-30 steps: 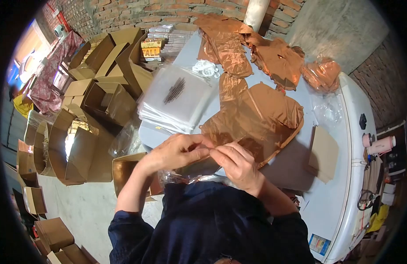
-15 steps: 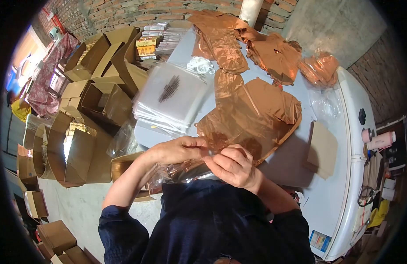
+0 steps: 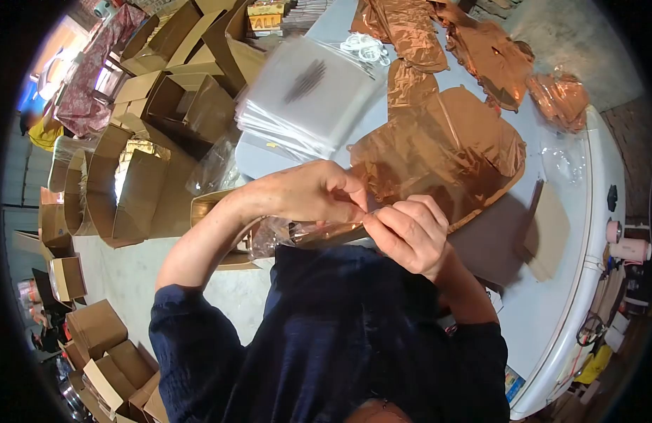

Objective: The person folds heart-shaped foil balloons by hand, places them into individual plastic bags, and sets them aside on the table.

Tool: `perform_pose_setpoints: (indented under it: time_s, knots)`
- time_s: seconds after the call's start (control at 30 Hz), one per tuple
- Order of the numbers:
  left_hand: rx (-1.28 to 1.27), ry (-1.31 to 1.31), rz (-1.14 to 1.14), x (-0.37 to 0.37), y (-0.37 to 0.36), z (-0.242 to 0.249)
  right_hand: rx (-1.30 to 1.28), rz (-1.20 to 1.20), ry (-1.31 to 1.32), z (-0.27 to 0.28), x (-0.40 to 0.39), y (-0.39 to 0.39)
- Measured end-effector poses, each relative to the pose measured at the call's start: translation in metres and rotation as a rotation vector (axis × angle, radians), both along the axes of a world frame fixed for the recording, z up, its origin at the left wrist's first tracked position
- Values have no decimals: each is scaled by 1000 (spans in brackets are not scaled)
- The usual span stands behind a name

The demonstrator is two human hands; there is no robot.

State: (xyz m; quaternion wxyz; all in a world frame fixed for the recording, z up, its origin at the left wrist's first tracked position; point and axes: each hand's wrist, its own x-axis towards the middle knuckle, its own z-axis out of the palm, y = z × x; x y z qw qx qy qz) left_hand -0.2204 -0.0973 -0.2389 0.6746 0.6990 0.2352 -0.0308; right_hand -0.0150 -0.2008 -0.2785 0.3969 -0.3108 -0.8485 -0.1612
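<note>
Daylight scene, fairly bright, even. Strong fisheye: round frame, black vignette at all corners, straight edges bowed toward the rim. Brightest patch upper left, blown-out glow around the doorway area; glare also inside one open cardboard box [image 3: 132, 187], where a shiny lining burns out. Copper foil sheets [image 3: 446, 151] throw soft specular highlights, no hard hotspots. Stack of clear bags [image 3: 308, 95] motion-smeared, dark print on it streaked. Left hand [image 3: 308, 192] and right hand [image 3: 410, 236] reasonably sharp, slight softness at fingertips. Soft shadow of the person falls on the bench [image 3: 551, 310] right of the hands. Dark blue clothing underexposed, little detail. Rim content mushy, compressed.
</note>
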Motion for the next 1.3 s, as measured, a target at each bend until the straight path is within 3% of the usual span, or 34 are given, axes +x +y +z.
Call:
perform_pose_setpoints:
  time_s: [0.23,0.33,0.47,0.57,0.7,0.83,0.93,1.03,1.07,1.17,1.3]
  knots:
    - [-124,52,140,5,-2,-10,-138,108,78,8,-6,-2]
    - [68,-17,183,5,-2,-21,-398,223,118,8,2,-2]
    - [331,-5,155,12,-7,-21,-977,133,199,32,2,-12]
    - [450,10,180,16,-10,-15,-729,-43,1,35,-4,-10]
    - [445,15,197,12,-12,-18,-655,-179,-82,30,-15,-21]
    - [418,27,181,7,-15,-20,-771,2,-45,36,-12,-22]
    - [204,-28,200,3,-22,-19,-808,169,-60,37,0,-19]
    - [398,-12,178,4,-30,-29,-789,240,-14,36,4,-20]
    - [429,-37,175,4,-31,-31,-770,214,-29,36,3,-22]
    - [135,40,233,3,-33,-22,-705,141,-49,32,2,-31]
    - [75,152,161,2,-35,-11,-635,56,-67,34,-1,-37]
